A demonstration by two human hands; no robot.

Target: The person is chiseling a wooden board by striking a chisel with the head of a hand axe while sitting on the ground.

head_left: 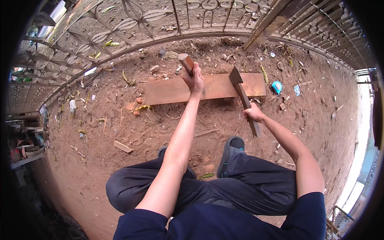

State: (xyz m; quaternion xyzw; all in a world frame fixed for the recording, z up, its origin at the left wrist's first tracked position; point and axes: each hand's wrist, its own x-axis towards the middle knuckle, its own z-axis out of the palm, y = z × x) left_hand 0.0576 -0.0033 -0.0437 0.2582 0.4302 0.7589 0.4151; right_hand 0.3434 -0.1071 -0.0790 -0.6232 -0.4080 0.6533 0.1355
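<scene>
A reddish-brown wooden board (168, 89) lies flat on the dirt in front of my feet. My left hand (195, 81) is closed round the thick wooden handle of a chisel (185, 61), its butt pointing up and to the left. The hand stands over the middle of the board and hides most of the tool; a bit of dark metal shows beside the wrist, at the board. In my right hand (253, 113) is a hatchet (243, 96), gripped low on its wooden handle. Its dark metal head (235, 76) is over the board's right half.
A teal tape measure (276, 87) lies right of the board. Wood offcuts (123, 147), leaves and litter are scattered over the dirt. A metal fence (140, 24) curves along the far side, with a post (266, 26) at its right. Shoes (32, 151) sit at the left edge.
</scene>
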